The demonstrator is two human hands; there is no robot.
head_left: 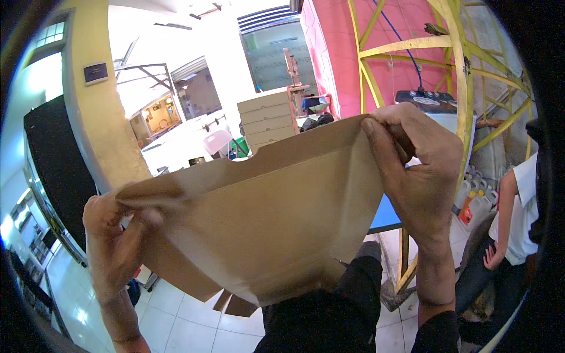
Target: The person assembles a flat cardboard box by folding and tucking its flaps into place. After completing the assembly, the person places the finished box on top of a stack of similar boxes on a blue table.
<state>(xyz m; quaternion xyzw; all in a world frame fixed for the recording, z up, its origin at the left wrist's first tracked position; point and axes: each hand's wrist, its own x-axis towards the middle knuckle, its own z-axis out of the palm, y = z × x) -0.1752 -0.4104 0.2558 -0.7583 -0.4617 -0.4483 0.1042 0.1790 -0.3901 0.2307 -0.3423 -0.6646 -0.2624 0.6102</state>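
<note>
A large brown cardboard box blank [276, 217] is held up in front of me, with creased fold lines and a small half-round notch in its upper edge. My left hand [120, 235] pinches its upper left corner between thumb and fingers. At the upper right corner my right hand [418, 159] grips the board, thumb on the near face and fingers curled. Tabs of the cardboard hang at its lower edge, over the floor beside my dark-clothed legs. The board hides whatever lies straight behind it.
Behind the board rises a stack of flat cardboard boxes [268, 117]. Yellow metal framing [462, 76] stands at right, near a black power strip [426, 101]. Another person [512, 217] in a white top is at far right, by plastic jugs [477, 203]. White tiles [188, 323] cover the floor.
</note>
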